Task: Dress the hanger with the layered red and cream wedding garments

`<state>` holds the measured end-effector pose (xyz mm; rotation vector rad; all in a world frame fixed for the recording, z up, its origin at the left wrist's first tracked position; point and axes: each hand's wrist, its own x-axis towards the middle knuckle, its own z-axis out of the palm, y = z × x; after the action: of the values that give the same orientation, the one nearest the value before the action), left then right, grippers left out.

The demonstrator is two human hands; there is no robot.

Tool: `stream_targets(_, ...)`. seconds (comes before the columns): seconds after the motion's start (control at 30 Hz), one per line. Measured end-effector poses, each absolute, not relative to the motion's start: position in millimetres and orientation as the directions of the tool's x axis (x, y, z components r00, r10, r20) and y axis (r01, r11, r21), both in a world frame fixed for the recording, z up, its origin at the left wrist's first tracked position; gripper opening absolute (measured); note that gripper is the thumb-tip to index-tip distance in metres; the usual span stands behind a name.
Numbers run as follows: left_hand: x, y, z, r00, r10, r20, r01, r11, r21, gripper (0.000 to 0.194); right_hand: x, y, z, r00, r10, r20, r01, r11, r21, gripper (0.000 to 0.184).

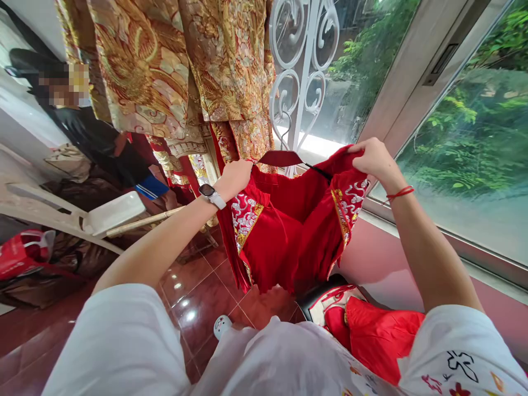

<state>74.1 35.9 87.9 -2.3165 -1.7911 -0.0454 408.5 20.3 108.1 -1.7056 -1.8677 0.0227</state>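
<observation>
White cloth of the person's shirt is closest, with little coloured drawings on it. Past it, both arms reach forward, and a red garment with silver and gold patches hangs between the two hands. The left hand has its fingers curled tight around the top left edge, and the right hand pinches the top right edge. So the garment lies right between the fingers and drops down below them. Its top is spread wide from side to side. Both hands look about as close to it as each other, and the right one is a bit higher up in view. Between them is a hanger, with its hook pointing up in front of the white curly metal. I cannot tell if the hook is caught on that metal. Shiny gold clothes hang just past the left hand. More red cloth lies low on the right, under the window. Another person is far over on the left, near a red bag. No brand or word is clear enough to read, not even on the watch.
</observation>
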Motion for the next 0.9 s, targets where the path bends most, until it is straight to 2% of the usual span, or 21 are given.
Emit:
stream_targets(0.13, 82, 27, 80, 0.212, 0.959, 0.189, 0.976, -0.199, -0.086, 0.039, 363, 2, 88, -0.170, 0.937, 0.304, 0.949, 0.239, -0.204, 0.041)
stream_targets(0.23, 91, 19, 68, 0.146, 0.963, 0.225, 0.987, -0.156, 0.027, 0.042, 361, -9, 42, -0.285, 0.921, 0.264, 0.922, 0.339, -0.189, 0.063)
stream_targets(0.3, 102, 13, 56, 0.056, 0.970, 0.234, 0.990, -0.085, 0.116, 0.056, 372, -9, 14, -0.309, 0.917, 0.254, 0.906, 0.365, -0.213, 0.069)
stream_targets(0.4, 119, 6, 35, -0.068, 0.955, 0.289, 0.975, 0.003, 0.220, 0.068, 381, -7, -9, -0.266, 0.894, 0.361, 0.890, 0.371, -0.264, 0.066)
stream_targets(0.53, 132, 8, 5, -0.158, 0.907, 0.391, 0.943, 0.021, 0.333, 0.064, 355, -25, -23, -0.080, 0.796, 0.600, 0.903, 0.313, -0.295, 0.061)
stream_targets(0.6, 132, 12, -6, -0.178, 0.893, 0.414, 0.929, 0.014, 0.369, 0.063, 331, -39, -38, -0.003, 0.765, 0.645, 0.891, 0.294, -0.345, 0.055)
stream_targets(0.67, 128, 17, -12, -0.194, 0.882, 0.429, 0.918, 0.009, 0.397, 0.061, 308, -45, -62, 0.004, 0.828, 0.560, 0.823, 0.315, -0.472, 0.054)
stream_targets(0.77, 120, 21, -15, -0.206, 0.874, 0.440, 0.896, -0.012, 0.444, 0.058, 285, -32, -111, -0.144, 0.970, 0.195, 0.715, 0.238, -0.658, 0.068)
stream_targets(0.83, 115, 23, -17, -0.197, 0.876, 0.441, 0.883, -0.038, 0.469, 0.060, 276, -13, -143, -0.230, 0.973, -0.016, 0.709, 0.156, -0.688, 0.075)
stream_targets(0.9, 111, 22, -23, -0.160, 0.874, 0.458, 0.871, -0.093, 0.483, 0.065, 270, 7, -166, -0.244, 0.966, -0.084, 0.709, 0.118, -0.695, 0.077)
